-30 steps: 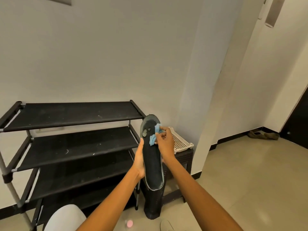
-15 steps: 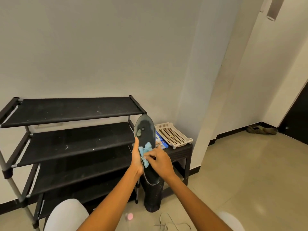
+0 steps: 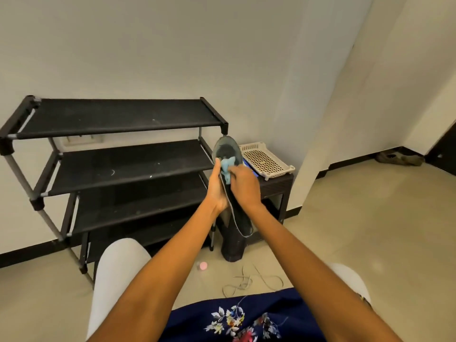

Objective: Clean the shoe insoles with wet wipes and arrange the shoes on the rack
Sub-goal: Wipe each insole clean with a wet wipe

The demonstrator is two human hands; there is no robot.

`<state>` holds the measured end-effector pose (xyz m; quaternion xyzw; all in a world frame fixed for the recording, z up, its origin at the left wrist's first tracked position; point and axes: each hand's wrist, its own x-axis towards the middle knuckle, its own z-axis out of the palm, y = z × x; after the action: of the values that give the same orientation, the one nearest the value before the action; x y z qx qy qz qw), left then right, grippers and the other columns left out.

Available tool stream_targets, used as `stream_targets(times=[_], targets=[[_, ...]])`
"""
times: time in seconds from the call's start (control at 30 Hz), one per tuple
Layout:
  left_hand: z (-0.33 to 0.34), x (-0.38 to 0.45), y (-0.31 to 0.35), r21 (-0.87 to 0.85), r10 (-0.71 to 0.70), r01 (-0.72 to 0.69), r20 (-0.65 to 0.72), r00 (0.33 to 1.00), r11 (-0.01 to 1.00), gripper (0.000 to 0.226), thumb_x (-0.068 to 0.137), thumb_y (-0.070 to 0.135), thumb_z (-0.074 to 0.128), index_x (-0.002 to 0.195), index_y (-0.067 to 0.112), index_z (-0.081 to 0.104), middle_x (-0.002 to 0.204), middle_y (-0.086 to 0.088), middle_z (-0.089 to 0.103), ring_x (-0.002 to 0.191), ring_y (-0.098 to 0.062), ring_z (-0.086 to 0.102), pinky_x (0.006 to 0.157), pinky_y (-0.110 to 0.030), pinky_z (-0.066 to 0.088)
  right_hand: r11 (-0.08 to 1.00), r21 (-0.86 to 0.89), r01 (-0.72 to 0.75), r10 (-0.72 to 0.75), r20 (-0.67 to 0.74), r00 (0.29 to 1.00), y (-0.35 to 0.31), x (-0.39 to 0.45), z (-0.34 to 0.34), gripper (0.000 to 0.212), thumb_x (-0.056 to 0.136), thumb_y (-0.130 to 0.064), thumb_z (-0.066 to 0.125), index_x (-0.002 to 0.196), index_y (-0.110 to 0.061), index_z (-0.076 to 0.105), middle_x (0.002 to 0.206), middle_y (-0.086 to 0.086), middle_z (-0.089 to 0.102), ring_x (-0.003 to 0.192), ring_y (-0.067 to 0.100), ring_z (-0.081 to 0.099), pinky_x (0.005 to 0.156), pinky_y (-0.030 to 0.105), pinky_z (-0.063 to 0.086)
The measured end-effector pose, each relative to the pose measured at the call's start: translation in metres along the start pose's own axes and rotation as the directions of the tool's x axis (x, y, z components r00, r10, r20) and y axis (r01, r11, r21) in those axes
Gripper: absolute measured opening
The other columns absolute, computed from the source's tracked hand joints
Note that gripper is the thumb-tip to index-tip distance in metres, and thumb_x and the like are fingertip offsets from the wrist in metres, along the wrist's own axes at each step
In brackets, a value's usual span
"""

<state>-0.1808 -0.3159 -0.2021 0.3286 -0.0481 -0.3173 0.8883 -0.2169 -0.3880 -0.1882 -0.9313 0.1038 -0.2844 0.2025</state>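
Note:
I hold a dark insole (image 3: 228, 150) upright in front of me, its toe end up. My left hand (image 3: 216, 187) grips its left edge from behind. My right hand (image 3: 243, 185) pinches a crumpled light blue wet wipe (image 3: 226, 167) and presses it against the upper half of the insole. The black shoe rack (image 3: 123, 164) stands to the left against the wall, and all its shelves that I can see are bare. A dark shoe (image 3: 233, 244) stands on the floor under the insole, partly hidden by it.
A cream perforated tray (image 3: 265, 159) sits on a small dark side table (image 3: 278, 187), with a blue pack under it. Loose laces (image 3: 249, 282) and a small pink cap (image 3: 202, 265) lie on the tiled floor. A pair of shoes (image 3: 397, 159) rests by the far wall.
My right hand has slid the wipe down the insole and back up toward its toe end. The view has tilted down, so my knees and lap now show.

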Motion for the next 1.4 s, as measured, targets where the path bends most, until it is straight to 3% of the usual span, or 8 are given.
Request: stream_targets(times=[0.2,0.4,0.67,0.87,1.03,1.13,1.3,1.4], targets=[[-0.02,0.006,-0.003,0.007,-0.01,0.01,-0.045,0.999,1.0,0.067,0.09,0.059,0.043,0.124,0.003,0.058,0.115,-0.016,0.063,0.102,-0.024,0.062,0.102,-0.037,0.043,0.954,-0.101,0.283,-0.279,0.052,0.959,0.014,-0.027,-0.003,0.016,0.079,-0.016,0.054,0.083,-0.012,0.069,0.074,0.005,0.064,0.075,0.026,0.055,0.068,0.035,0.037],[-0.009,-0.001,-0.009,0.018,-0.019,0.02,-0.017,1.0,1.0,0.056,0.095,0.055,0.037,0.119,0.013,0.065,0.112,-0.012,0.067,0.103,-0.023,0.063,0.101,-0.037,0.042,0.975,-0.218,-0.045,0.034,-0.056,0.998,0.013,0.03,-0.008,0.022,0.093,-0.016,0.048,0.106,-0.012,0.066,0.104,0.01,0.065,0.102,0.028,0.049,0.084,0.039,0.036],[-0.021,-0.001,-0.016,0.081,0.037,-0.029,-0.102,0.994,0.996,0.057,0.099,0.041,0.035,0.141,0.003,0.036,0.1,-0.008,0.054,0.114,-0.03,0.052,0.108,-0.039,0.033,0.968,-0.048,0.246,-0.236,0.154,0.96,0.001,-0.017,-0.003,0.022,0.079,-0.016,0.055,0.089,-0.007,0.072,0.08,0.012,0.066,0.079,0.027,0.053,0.071,0.04,0.045],[-0.03,0.003,-0.03,0.07,-0.132,0.129,0.033,0.991,0.989,0.076,0.085,0.07,0.042,0.123,0.007,0.062,0.114,-0.017,0.064,0.096,-0.028,0.063,0.084,-0.04,0.051,0.991,-0.111,-0.078,0.077,-0.016,0.997,0.011,0.059,-0.016,0.028,0.09,-0.011,0.047,0.111,-0.009,0.066,0.105,0.014,0.063,0.102,0.031,0.053,0.08,0.04,0.046],[-0.013,0.0,-0.02,0.154,-0.08,0.079,0.003,0.997,0.985,0.067,0.094,0.059,0.033,0.138,0.01,0.046,0.113,-0.011,0.062,0.099,-0.022,0.062,0.082,-0.031,0.053,0.958,-0.285,0.038,-0.019,0.071,0.997,0.013,0.037,-0.001,0.028,0.09,-0.012,0.048,0.11,-0.017,0.067,0.11,0.01,0.061,0.102,0.029,0.052,0.085,0.04,0.038],[-0.018,0.011,-0.017,0.06,-0.035,0.032,0.049,0.998,0.998,0.068,0.1,0.051,0.023,0.144,0.0,0.03,0.097,0.0,0.058,0.086,-0.013,0.058,0.078,-0.02,0.049,0.966,-0.208,0.153,-0.152,0.019,0.988,0.003,-0.009,0.01,0.023,0.088,-0.015,0.049,0.101,-0.015,0.069,0.095,0.007,0.063,0.093,0.025,0.054,0.083,0.039,0.034],[-0.037,0.022,-0.013,0.002,-0.019,0.02,-0.044,0.999,1.0,0.066,0.094,0.06,0.029,0.118,0.006,0.059,0.103,-0.013,0.065,0.086,-0.021,0.066,0.079,-0.031,0.055,0.974,0.047,0.221,-0.225,0.128,0.966,0.014,-0.04,0.0,0.024,0.078,-0.022,0.053,0.088,-0.013,0.072,0.076,0.006,0.062,0.076,0.023,0.054,0.07,0.039,0.04],[-0.035,0.02,-0.012,0.015,-0.069,0.07,-0.068,0.995,0.997,0.074,0.09,0.067,0.029,0.124,0.008,0.058,0.106,-0.015,0.066,0.093,-0.025,0.063,0.083,-0.037,0.052,0.991,0.088,0.102,-0.102,-0.01,0.995,0.021,-0.021,-0.007,0.02,0.084,-0.019,0.058,0.097,-0.012,0.072,0.087,0.008,0.067,0.084,0.021,0.055,0.076,0.04,0.044]])
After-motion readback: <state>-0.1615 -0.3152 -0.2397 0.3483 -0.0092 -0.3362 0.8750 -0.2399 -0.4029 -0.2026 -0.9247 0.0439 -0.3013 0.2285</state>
